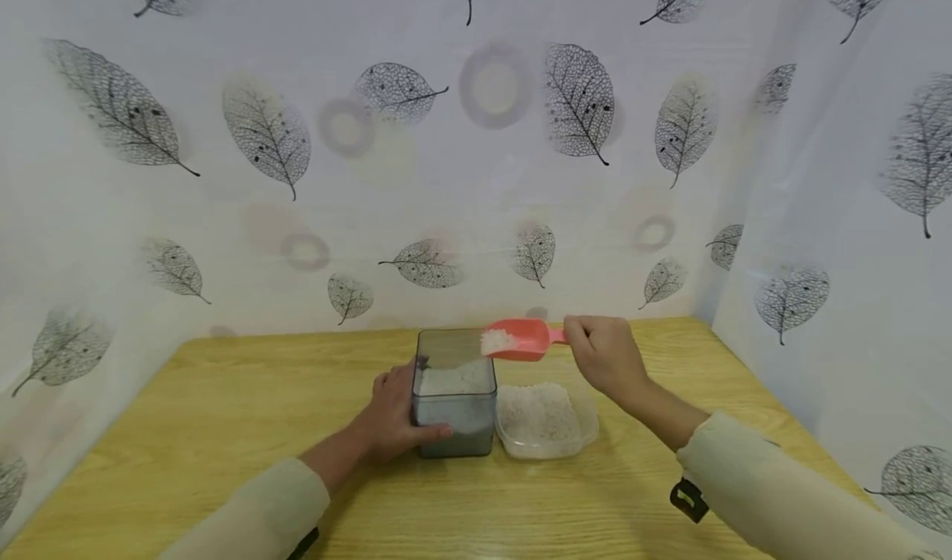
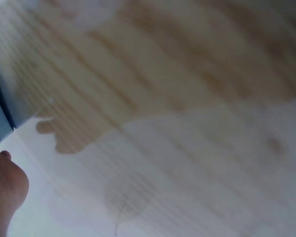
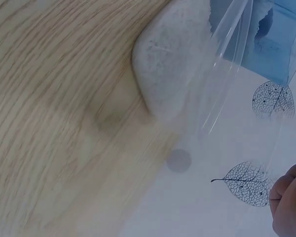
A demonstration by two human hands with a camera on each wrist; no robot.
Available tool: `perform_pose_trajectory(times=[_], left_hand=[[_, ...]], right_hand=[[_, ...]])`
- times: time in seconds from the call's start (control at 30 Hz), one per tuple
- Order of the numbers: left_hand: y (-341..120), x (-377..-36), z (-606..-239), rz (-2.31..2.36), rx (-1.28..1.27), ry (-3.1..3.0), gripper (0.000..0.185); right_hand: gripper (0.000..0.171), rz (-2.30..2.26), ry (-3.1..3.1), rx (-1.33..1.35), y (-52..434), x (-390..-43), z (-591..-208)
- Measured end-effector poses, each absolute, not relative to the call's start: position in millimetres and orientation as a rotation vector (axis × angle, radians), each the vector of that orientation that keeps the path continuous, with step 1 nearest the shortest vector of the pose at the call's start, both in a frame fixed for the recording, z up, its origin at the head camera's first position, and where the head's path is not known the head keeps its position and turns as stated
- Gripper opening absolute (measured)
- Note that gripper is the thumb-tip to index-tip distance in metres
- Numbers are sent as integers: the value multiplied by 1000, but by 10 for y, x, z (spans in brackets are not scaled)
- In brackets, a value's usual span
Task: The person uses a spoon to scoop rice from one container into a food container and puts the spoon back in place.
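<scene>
**Scoop over the tall container, both hands engaged**

Item 1. Pink scoop (image 1: 521, 340). I see it held in the air above the right rim of the tall container, toward the far edge of the table. Its long axis runs roughly level, left to right; the bowl end points left toward the container, the handle points right into the hand. A heap of white grains (image 1: 497, 341) sits in the bowl.

Item 2. Right hand (image 1: 604, 356). Fingers curled and pressed together around the scoop's handle. In the right wrist view I only catch a fingertip at the lower right corner.

Item 3. Tall container (image 1: 454, 395). Clear grey, square, upright, near the middle of the table and partly filled with white grains.

Item 4. Left hand (image 1: 392, 418). It grips the container's left side, thumb across the near face, fingers wrapped behind. The left wrist view is blurred; I make out just a bit of the hand and a blue-grey edge.

Item 5. Shallow clear tub (image 1: 587, 428). Touching or just beside the tall container's right side, holding a mound of the same grains.

Item 6. Wooden table (image 1: 223, 428), backed by a leaf-print sheet (image 1: 297, 172).
</scene>
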State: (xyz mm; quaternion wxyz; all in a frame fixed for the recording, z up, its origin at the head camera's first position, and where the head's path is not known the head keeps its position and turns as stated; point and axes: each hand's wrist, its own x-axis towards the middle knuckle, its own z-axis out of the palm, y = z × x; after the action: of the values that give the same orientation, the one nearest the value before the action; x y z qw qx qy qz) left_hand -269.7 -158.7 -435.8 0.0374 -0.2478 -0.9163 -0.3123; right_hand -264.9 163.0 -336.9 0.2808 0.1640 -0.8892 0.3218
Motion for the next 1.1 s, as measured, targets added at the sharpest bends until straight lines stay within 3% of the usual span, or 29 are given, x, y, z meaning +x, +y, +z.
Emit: perform_pose_trajectory(times=[0.67,1.1], left_hand=[[-1579,-2684,-4380,-948,-752,-2825,118],[-1579,-2690,-4388,-963,-771,-2793,116]], right_hand=[[50,454,-2475,480,2258,-2530,-3640],[37,85,-2071,796,2348,-2601,-3714]])
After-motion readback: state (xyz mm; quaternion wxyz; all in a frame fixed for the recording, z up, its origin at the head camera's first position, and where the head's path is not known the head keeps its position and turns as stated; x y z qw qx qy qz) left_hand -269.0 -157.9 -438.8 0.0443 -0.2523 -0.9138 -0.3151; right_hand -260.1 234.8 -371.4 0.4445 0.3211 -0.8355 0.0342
